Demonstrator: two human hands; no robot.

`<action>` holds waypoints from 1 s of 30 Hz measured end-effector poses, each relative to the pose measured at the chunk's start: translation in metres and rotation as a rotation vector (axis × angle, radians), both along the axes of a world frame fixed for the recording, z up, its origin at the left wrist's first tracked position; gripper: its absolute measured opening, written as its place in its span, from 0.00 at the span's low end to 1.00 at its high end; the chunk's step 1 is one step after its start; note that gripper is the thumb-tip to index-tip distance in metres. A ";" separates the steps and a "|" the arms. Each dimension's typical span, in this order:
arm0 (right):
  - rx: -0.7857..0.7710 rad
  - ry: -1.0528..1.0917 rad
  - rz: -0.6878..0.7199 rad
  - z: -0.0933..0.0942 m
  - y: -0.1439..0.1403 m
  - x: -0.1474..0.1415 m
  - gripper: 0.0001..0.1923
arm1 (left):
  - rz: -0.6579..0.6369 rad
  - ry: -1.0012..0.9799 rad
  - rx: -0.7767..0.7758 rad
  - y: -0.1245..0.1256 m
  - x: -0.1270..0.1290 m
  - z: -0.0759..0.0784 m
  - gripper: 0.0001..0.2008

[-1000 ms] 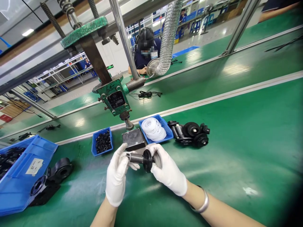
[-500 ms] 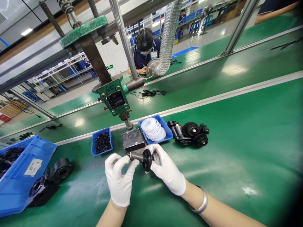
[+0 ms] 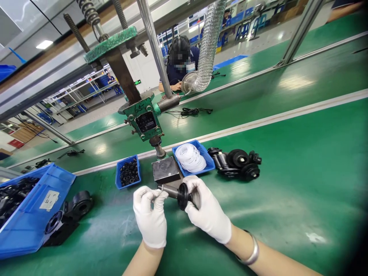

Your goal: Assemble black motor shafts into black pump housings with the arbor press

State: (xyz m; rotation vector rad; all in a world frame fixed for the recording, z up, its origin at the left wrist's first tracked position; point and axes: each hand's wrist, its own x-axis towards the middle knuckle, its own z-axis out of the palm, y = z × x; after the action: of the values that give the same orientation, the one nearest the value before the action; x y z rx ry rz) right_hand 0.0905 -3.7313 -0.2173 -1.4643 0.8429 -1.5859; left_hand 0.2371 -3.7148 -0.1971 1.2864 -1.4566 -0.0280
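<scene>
Right hand, white-gloved, grips the black flanged shaft part by its disc end. Left hand, also gloved, pinches the shaft's free tip between thumb and fingertips. Part is held above the green bench, just in front of the grey metal block under the green press. "65" is handwritten on the press head; its nameplate is unreadable. Beyond the fingers: blue tray of white rings, blue tray of black rings.

both hands wear white gloves and meet in front of the body, forearms bare. the left hand is raised with its fingers pinched together at the tips. the right hand curls inward, fingers bent, a metal bangle on its wrist.
</scene>
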 end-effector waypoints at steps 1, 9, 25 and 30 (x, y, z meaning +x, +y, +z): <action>0.011 -0.017 0.005 0.000 -0.001 0.000 0.14 | -0.006 -0.032 -0.011 -0.001 -0.001 0.001 0.07; 0.309 -0.317 0.263 -0.006 -0.010 -0.001 0.19 | 0.238 -0.205 -0.279 -0.055 0.028 0.067 0.09; 0.449 -0.283 0.347 -0.008 -0.010 -0.012 0.15 | 0.564 -0.798 0.447 -0.096 0.145 0.056 0.27; 0.493 -0.290 0.356 -0.014 -0.009 -0.010 0.12 | 0.796 -0.732 0.825 -0.039 0.244 0.047 0.25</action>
State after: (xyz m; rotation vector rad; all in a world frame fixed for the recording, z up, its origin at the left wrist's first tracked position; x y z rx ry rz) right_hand 0.0809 -3.7406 -0.2314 -0.9419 0.6928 -1.1775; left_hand 0.4814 -3.7537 -0.1505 2.6967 -1.4427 0.4553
